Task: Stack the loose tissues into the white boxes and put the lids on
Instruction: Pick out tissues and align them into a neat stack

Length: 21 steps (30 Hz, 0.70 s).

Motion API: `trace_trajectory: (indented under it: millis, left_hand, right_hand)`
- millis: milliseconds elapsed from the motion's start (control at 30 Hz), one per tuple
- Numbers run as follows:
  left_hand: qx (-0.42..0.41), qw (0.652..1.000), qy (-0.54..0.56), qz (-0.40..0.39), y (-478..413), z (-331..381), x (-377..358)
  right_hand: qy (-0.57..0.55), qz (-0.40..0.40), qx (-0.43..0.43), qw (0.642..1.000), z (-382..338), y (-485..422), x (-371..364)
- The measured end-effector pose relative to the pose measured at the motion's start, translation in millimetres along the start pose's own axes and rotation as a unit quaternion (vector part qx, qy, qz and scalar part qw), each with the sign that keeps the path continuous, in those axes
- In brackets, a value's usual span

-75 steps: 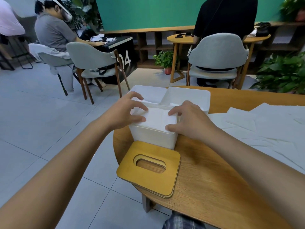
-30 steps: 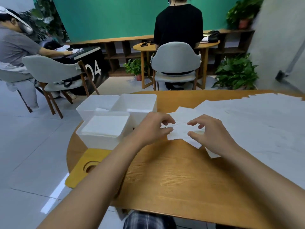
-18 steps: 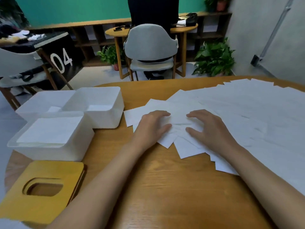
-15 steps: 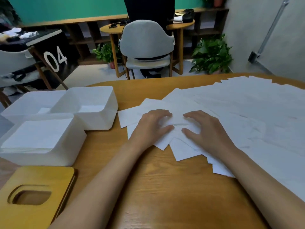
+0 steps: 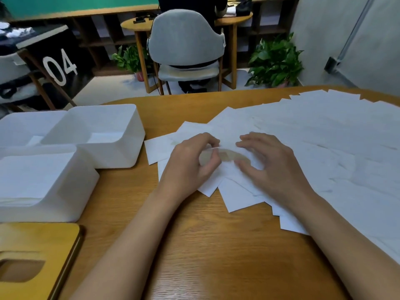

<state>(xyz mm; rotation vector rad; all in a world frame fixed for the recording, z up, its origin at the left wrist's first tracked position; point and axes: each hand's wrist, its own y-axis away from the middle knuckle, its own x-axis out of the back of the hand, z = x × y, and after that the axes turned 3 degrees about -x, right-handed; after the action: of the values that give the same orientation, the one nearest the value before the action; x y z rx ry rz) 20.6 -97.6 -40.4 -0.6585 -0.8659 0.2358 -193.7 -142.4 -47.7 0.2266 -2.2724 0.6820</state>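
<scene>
At the round wooden tabletop (image 5: 205, 245) where I stand watching, a person works with both hands close together at the near edge of a wide spread of loose tissues (image 5: 324, 137) that covers the right half of the wood. The left hand (image 5: 190, 163) has its fingers curled, and its thumb and fingertips look to be pinching the raised tissue (image 5: 225, 155), which arches up thin enough for the wood to show through. That seems the way to peel one sheet off the overlapping pile. The right hand (image 5: 275, 169) sits just beside it with bent fingers on the same sheet. The blur hides whether it pinches or only steadies the pile, so I cannot tell. To the left, well within reach, stand the boxes. The nearest white box (image 5: 71, 198) is packed with a flat stack almost to its rim, the second white box (image 5: 121, 152) behind it holds only a little at the bottom, and a third white box (image 5: 19, 124) touches that one's far side. A wooden lid (image 5: 43, 239) with a slot lies just in front of the full box, likely kept handy for closing it. Judging by the tissues left, much stacking remains.
</scene>
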Motion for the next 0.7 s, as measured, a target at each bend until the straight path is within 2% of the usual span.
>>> trace_trajectory:
  millis: [133,200,367,567,633,700]
  left_hand:
    - [0.079,0.99,0.112,0.026,9,12,21]
    - [0.102,0.983,0.154,0.007,10,16,27]
    - [0.121,0.979,0.15,-0.057,8,14,32]
    - [0.238,0.928,0.286,-0.036,7,15,45]
    - [0.265,0.916,0.299,-0.025,5,16,47]
    - [0.282,0.911,0.299,-0.022,3,16,47]
  right_hand:
    - [-0.109,0.035,0.02,0.993,-9,0,3]
    - [-0.154,0.033,0.003,0.987,-17,2,6]
    - [-0.193,-0.019,-0.032,0.98,-22,5,7]
    - [-0.205,-0.023,-0.027,0.978,-25,7,11]
    - [-0.245,-0.022,-0.034,0.969,-29,8,12]
    - [-0.337,-0.056,-0.022,0.94,-36,7,17]
